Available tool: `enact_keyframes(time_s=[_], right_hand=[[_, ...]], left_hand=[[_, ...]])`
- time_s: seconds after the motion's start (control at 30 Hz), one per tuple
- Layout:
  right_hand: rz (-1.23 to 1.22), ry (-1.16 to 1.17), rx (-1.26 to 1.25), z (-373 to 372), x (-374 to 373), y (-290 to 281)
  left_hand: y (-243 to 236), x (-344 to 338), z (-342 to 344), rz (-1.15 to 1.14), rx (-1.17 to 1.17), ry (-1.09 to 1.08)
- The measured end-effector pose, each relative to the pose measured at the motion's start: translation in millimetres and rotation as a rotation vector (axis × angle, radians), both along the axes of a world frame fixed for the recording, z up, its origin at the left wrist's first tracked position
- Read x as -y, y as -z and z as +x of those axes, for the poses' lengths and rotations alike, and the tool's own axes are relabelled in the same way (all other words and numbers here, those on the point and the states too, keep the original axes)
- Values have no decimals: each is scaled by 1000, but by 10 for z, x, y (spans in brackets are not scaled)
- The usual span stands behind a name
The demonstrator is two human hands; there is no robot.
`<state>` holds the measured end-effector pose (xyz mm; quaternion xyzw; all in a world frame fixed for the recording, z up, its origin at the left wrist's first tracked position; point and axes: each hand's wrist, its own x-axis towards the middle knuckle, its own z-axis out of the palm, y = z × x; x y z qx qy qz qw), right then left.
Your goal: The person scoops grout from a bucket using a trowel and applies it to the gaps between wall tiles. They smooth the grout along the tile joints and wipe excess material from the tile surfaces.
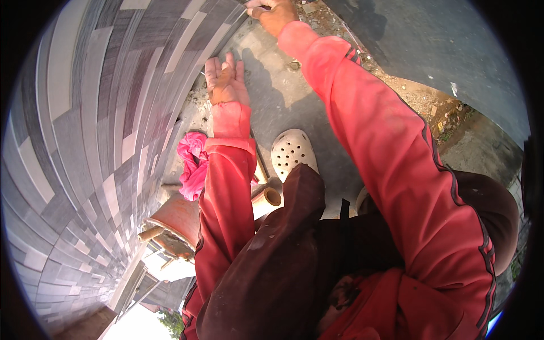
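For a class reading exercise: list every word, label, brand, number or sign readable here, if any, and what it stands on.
None can be read.
Wall tiles, shoe, red sleeves: no lettering visible.
Scraps on the dirt strip: too small to tell.

1. An outdoor building site, by the look of it; what kind of building it belongs to cannot be told.
2. A tiled wall in grey, pale and brownish strips runs along the left edge of the concrete floor.
3. Beyond the floor's upper right edge lies a strip of earth littered with debris.
4. A crusted, reddish bucket sits near the wall.
5. Sunlight throws shadows; green leaves show lower left.
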<state>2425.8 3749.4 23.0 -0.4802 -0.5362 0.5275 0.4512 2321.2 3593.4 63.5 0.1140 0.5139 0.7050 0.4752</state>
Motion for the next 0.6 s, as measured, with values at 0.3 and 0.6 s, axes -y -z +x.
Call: enact_keyframes(time_s=[0.3,0.6], right_hand=[[-1,13,-12,17,-18,85],[10,-29,56,42,-13,-15]], left_hand=[[1,5,21,4,64,3],[-13,-4,-13,5,121,-52]])
